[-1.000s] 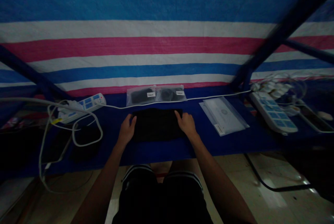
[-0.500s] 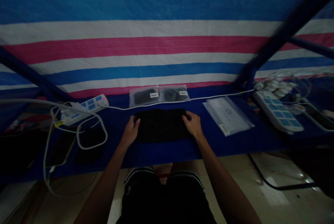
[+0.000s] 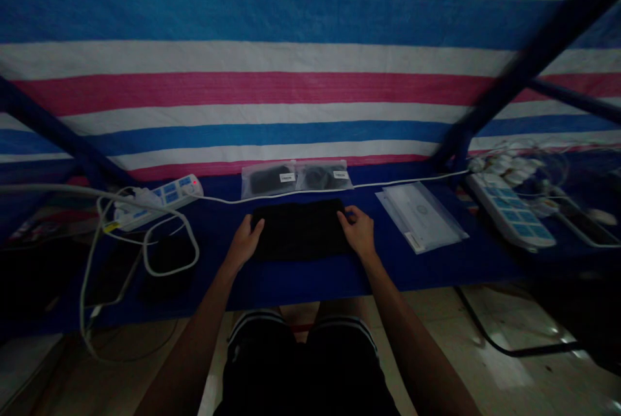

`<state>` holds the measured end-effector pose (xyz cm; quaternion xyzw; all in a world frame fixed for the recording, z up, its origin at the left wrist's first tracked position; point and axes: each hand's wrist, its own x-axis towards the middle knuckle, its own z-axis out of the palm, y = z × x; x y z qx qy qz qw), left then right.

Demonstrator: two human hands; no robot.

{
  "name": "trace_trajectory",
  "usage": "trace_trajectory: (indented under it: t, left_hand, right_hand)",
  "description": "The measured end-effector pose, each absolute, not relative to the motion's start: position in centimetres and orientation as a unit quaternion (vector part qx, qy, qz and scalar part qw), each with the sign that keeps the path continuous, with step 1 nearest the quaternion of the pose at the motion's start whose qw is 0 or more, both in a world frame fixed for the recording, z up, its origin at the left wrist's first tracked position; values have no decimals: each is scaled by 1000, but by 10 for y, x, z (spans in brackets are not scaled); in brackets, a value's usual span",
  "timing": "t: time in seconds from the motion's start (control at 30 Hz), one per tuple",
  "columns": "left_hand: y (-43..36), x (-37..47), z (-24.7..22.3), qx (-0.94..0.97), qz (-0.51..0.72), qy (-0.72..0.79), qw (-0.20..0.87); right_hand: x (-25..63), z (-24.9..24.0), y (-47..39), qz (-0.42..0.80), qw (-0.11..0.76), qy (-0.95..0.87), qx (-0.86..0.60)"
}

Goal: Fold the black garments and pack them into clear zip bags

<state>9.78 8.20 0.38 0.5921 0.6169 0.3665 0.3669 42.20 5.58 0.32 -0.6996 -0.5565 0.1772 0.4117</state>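
A black piece of folded cloth (image 3: 301, 231) lies flat on the blue tabletop (image 3: 301, 286) in front of me. My left hand (image 3: 244, 241) is closed on its left edge, thumb on top and fingers underneath. At the opposite edge, near the upper right corner, my right hand (image 3: 358, 229) pinches the cloth between thumb and fingers. Just behind the cloth lie two clear bags, a left bag (image 3: 266, 184) and a right bag (image 3: 323, 178), each with dark contents and a white label. It is too dark to make out the cloth's folds.
Flat clear bags (image 3: 422, 215) lie to the right. A power strip (image 3: 177, 196) with a red light and a looped white cable (image 3: 196, 241) are on the left, near a phone (image 3: 114, 273). Another power strip (image 3: 514, 212) stands at right among tangled cables. A striped sheet (image 3: 301, 89) hangs behind.
The view has shifted slightly. Both hands stay at the cloth's sides, and my right fingers have shifted a little at its upper right corner. The bags have not moved on the table.
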Motion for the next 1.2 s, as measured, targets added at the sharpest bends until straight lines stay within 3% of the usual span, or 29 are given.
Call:
trace_trajectory:
  t: [0.4,0.63,0.93,1.2]
  left_hand:
    - [76,99,3,548,407,606,409]
    - [50,106,9,554,452,515,472]
    - [57,98,3,609,454,550,347]
    - [56,99,-2,642,443,548,303]
  right_hand:
    - [420,3,55,167,427,-544,-703]
    - [420,3,55,166,438,-540,-699]
    - [422,-2,58,168,444,-539,-696]
    - [422,-5,59,167,466,-524,-693]
